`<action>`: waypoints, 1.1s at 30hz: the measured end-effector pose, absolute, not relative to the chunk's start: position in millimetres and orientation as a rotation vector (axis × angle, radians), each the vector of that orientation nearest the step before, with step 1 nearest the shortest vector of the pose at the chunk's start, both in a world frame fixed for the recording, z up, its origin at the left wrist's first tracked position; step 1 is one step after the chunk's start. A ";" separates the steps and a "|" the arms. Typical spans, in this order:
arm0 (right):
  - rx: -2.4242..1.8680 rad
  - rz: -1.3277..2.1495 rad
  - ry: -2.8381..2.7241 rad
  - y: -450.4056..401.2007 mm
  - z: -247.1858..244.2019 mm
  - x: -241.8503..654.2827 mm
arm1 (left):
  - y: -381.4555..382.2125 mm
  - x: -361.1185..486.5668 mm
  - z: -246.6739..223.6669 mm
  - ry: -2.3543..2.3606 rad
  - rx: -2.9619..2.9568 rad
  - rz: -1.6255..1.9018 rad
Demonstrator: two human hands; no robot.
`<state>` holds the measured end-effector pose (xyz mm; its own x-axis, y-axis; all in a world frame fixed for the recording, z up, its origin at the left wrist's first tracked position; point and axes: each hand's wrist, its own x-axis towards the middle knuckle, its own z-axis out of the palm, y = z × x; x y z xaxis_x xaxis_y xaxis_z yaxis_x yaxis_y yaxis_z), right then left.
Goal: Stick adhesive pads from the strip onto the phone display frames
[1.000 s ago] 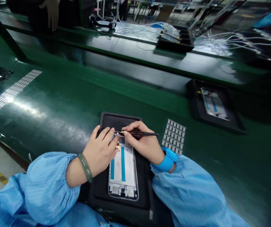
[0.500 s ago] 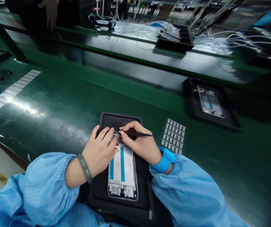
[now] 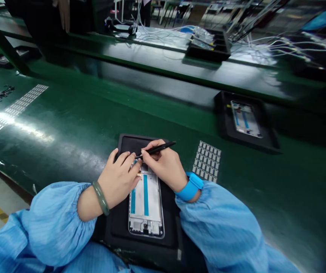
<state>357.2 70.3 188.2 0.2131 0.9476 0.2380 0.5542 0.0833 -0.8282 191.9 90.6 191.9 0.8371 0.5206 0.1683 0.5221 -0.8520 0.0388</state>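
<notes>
A: Nearest?
B: Blue sleeves (image 3: 57, 222). Then phone frame (image 3: 155, 201), face-up in black tray (image 3: 130, 143) at the green table's (image 3: 86, 113) near edge.
A: Left hand (image 3: 117, 178)?
B: Palm down over frame's upper left, fingers slightly apart, tips near its top edge.
A: Right hand (image 3: 167, 167)?
B: Fingers clamped on black pen-like tool (image 3: 163, 147), low end at frame's top. Contact? Can't tell.
A: Farther out?
B: Sheet of small pale pieces (image 3: 207, 161), just right of tray. Beyond it, second tray (image 3: 222, 110) holding another frame (image 3: 252, 123). Far left: long pale strip (image 3: 15, 109), black bits (image 3: 5, 92) beside it.
A: Back?
B: Raised shelf (image 3: 151, 53), black divided box (image 3: 208, 55) on it.
</notes>
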 end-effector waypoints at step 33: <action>-1.585 0.212 -1.792 65.5 189.9 358.7 | 90.9 191.4 191.4 -0.845 -3.009 -0.279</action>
<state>358.7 65.5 189.9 0.0187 0.9156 0.4015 0.7965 0.2291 -0.5595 191.4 90.9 191.4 0.8390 0.5164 0.1715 0.5169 -0.8548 0.0449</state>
